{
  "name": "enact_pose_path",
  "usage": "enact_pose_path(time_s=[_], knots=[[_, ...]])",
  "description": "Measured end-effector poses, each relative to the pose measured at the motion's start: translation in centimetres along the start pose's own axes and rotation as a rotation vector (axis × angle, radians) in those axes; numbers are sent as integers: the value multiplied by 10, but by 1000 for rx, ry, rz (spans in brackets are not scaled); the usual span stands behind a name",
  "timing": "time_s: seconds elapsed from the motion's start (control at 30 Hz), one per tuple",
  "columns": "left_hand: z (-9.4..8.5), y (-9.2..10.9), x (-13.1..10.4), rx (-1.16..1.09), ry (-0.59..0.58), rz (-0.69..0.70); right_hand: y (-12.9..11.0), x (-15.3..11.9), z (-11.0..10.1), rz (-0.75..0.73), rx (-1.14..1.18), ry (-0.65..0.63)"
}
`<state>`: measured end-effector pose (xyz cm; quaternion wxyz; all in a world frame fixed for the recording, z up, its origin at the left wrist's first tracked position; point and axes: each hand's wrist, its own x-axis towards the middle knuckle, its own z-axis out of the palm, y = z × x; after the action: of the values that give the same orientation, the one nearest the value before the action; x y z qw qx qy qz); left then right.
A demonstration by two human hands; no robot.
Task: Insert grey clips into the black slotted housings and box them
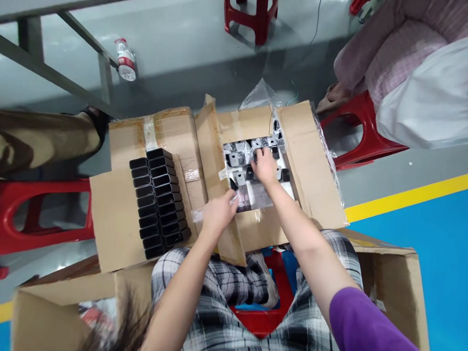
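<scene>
An open cardboard box (314, 170) holds rows of small black and silver pieces, some in clear plastic. My right hand (265, 167) reaches into it, fingers bent down onto one of the pieces; what they grip is too small to make out. At the box's left inner edge, my left hand (220, 212) has its fingers pressed together near a bit of clear plastic; what it holds is hidden. Left of the box, two columns of black rectangular cases (163, 202) stand packed side by side on a closed carton (114, 220).
Open cartons flank my knees, one at lower left (65, 302), another at right (395, 283). A seated person (418, 65) is at upper right on a red stool (365, 131). Another person's leg (40, 140) is at left. A bottle (125, 60) lies on the floor.
</scene>
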<state>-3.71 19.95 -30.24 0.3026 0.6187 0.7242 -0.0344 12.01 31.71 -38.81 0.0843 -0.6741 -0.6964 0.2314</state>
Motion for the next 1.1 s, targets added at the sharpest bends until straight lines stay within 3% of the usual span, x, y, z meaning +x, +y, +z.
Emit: enact_pose_path(time_s=[0.13, 0.3, 0.37, 0.47, 0.53, 0.63, 0.77, 0.93, 1.03, 1.1], knots=[[-19, -35, -26, 80, 91, -122, -8, 12, 4, -85, -36, -9], [-43, -73, -42, 149, 133, -408, -7, 27, 9, -19, 123, -11], [-55, -77, -42, 193, 91, -486, -2, 27, 10, -26, 194, 12], [-64, -67, -32, 231, -1, -462, 8, 23, 9, -19, 361, 76], [-58, -52, -18, 224, -33, -416, 13, 21, 7, 2, 513, 130], [-35, -28, 9, 159, -47, -338, 18, 17, 3, 37, 778, 168], [-2, -11, 39, 8, -23, -152, 17, 3, -3, 69, 1115, 76], [23, -10, 57, -496, 22, 51, 1, -28, -7, 101, 1405, -109], [35, -14, 63, -811, 39, 38, -15, -45, -5, 119, 1493, -186], [41, -21, 65, -890, 58, 11, -23, -54, -2, 133, 1512, -219]])
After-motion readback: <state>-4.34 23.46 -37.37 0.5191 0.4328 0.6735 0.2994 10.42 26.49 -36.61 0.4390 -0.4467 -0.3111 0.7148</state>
